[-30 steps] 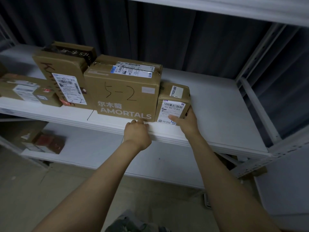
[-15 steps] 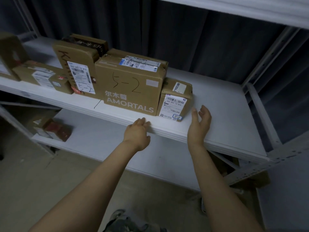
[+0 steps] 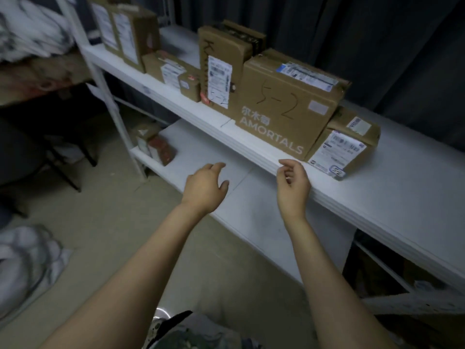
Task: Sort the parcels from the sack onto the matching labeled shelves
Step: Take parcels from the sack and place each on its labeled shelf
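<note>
With both hands empty and loosely curled, the left hand [image 3: 205,187] lies nearer than the right hand [image 3: 293,187] to the white sack [image 3: 27,263], low on the floor to the left.

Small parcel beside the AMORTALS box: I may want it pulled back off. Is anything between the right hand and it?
Nothing visible. The right hand hangs empty before the shelf edge, just left of the small parcel.
</note>
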